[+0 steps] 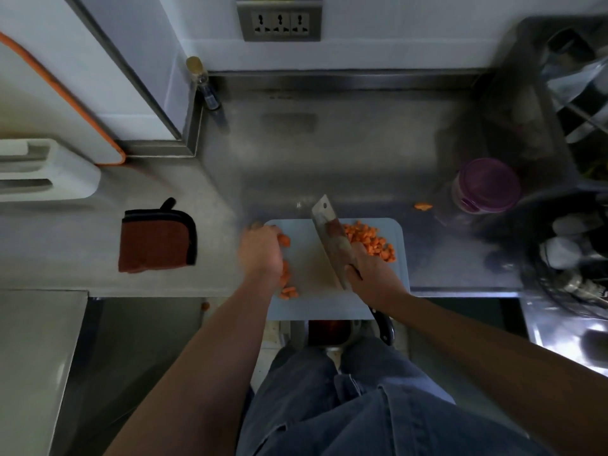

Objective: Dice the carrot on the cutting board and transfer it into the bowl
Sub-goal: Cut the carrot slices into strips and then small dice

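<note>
Your right hand (368,268) is wrapped round the cleaver (332,235) where the blade meets the dark handle, fingers curled tight. The blade slants across the middle of the cutting board (329,307), its tip toward 11 o'clock. Your left hand (261,250) sits knuckles-up at the board's 9 o'clock edge, fingers bent down onto the carrot pieces (286,281). It is blurred, so you cannot tell whether it pinches them or only presses them.

The carrot is bright orange and lies in two groups on the pale board. One is a loose heap of small carrot dice (368,240) at the board's 2 o'clock corner, just beside the blade, too many to count. The other is the handful of larger chunks from 9 to 7 o'clock, partly hidden under your left hand.

One stray sliver (423,206) lies on the steel tabletop (329,143), beyond the board at 1 o'clock. Near it stands one jar with a purple lid (487,185). One folded red-brown pot holder (158,240) lies on the tabletop at 9 o'clock, well apart from the board. One wall plate (279,23) at 12 o'clock carries three sockets.
</note>
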Motion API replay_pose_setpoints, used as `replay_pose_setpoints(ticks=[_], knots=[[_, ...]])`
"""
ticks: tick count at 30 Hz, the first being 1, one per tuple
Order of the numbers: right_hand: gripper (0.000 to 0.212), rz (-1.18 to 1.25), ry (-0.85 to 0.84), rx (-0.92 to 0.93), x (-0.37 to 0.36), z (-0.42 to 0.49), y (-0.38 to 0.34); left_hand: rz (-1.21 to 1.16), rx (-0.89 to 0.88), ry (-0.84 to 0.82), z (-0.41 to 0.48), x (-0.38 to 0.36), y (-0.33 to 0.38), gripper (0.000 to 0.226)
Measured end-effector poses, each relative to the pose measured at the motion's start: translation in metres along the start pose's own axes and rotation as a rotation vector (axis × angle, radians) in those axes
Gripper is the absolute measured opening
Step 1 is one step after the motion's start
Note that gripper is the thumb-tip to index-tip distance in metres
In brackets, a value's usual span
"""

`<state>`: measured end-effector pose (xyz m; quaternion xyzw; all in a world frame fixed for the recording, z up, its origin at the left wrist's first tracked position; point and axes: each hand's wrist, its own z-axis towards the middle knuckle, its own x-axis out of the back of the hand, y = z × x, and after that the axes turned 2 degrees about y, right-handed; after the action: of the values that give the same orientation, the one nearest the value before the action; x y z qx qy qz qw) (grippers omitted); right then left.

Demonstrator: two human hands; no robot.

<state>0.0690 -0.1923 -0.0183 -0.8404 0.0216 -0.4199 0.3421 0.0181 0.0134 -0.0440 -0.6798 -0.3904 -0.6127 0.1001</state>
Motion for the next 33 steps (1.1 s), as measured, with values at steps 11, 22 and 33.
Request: replay_pose_setpoints(ticks=[11,22,33], knots=[[0.022,-0.031,0.046,0.05,0.003,-0.006,-0.001,-0.314,0.22,-0.201,-0.012,0.003,0.022,0.033],[0.039,-0.179,0.005,0.095,-0.003,-0.029,0.012,-0.398,0.467,-0.167,-0.046,-0.048,0.047,0.04],[0.037,-0.204,-0.077,0.144,0.004,-0.036,0.017,-0.454,0.486,-0.115,-0.049,-0.056,0.046,0.028]])
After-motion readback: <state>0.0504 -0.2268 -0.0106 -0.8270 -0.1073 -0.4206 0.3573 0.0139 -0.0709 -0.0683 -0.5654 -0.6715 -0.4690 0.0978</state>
